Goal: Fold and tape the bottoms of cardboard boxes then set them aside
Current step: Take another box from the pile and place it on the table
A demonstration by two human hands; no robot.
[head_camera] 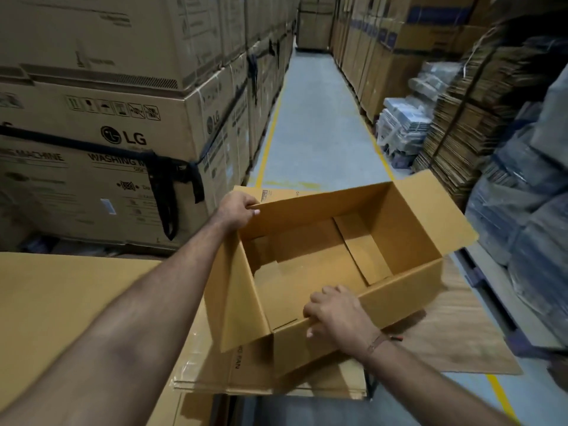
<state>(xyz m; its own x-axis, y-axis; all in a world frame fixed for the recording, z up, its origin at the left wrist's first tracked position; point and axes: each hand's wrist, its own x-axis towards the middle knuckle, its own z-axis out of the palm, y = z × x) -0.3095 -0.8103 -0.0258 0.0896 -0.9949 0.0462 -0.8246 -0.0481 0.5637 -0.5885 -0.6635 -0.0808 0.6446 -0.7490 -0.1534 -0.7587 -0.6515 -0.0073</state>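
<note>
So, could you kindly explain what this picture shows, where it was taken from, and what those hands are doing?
There is no machine here: a person wears a camera on the head, looking forward and down at their own bare arms. The left hand grips the far-left corner of an open cardboard box, and the right hand grips its near wall. The box's bottom flaps are folded inward. It sits above a stack of flattened cardboard sheets. Around them runs a warehouse aisle, with LG washing machine cartons stacked on the left and bundled flat cardboard on the right.
</note>
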